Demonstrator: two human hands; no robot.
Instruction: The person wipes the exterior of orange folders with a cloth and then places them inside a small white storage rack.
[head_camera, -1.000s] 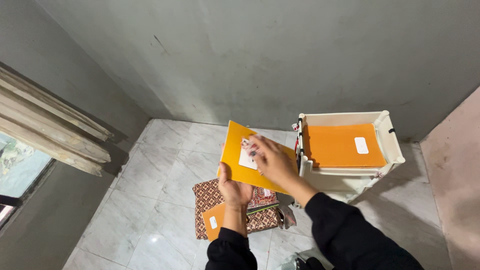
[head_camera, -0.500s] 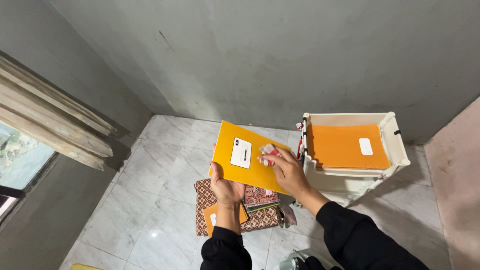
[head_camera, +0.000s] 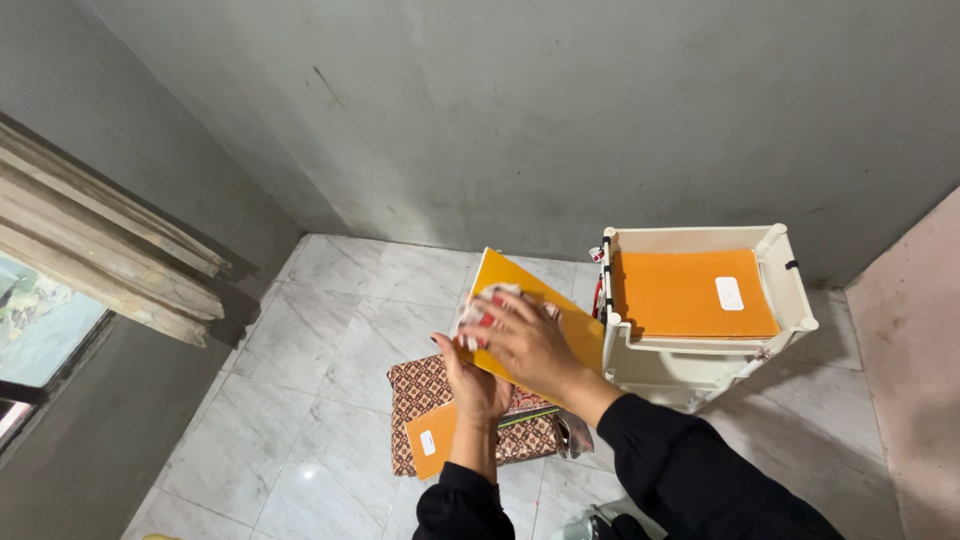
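Observation:
My left hand (head_camera: 475, 385) holds an orange book (head_camera: 560, 315) from below, tilted up in front of me. On the book's cover my right hand (head_camera: 528, 338) presses a crumpled white and red cloth (head_camera: 478, 313), and the hand covers the cover's white label. Both arms wear black sleeves.
A cream plastic rack (head_camera: 785, 290) stands by the grey wall at the right, with another orange book (head_camera: 690, 295) on its top shelf. A brown patterned bag (head_camera: 420, 390) and a third orange book (head_camera: 435, 450) lie on the marble floor below my hands. A window is at the left.
The right hand with the cloth has moved left across the cover, from its right edge onto the white label. The book stays held up.

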